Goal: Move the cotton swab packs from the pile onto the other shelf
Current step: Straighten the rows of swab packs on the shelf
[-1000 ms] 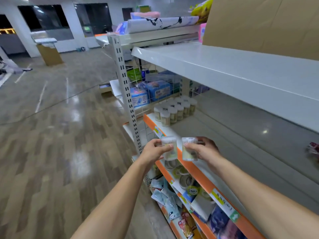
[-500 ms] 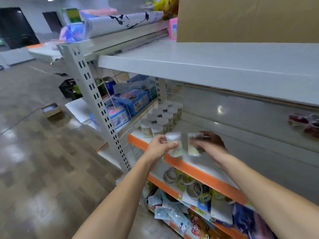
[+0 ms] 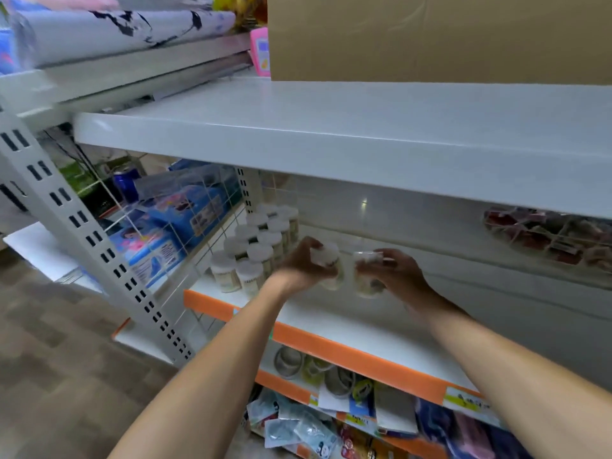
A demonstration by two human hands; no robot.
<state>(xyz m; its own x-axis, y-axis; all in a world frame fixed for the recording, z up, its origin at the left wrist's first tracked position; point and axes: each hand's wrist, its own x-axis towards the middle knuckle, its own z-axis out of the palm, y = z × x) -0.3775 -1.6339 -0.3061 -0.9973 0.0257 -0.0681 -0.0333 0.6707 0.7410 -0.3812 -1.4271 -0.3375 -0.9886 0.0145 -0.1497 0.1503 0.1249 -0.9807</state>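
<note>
Fingers of left hand (image 3: 303, 263) and right hand (image 3: 395, 271) each gripping a cotton swab pack (image 3: 331, 268), long axes near upright, lids up

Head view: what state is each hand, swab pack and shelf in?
Left hand: grips one pack, off the shelf.
Right hand: grips another pack, tilted.
Shelved packs: upright, lids on, clustered at the left end.
Orange-edged shelf: mostly bare to their right.
</note>
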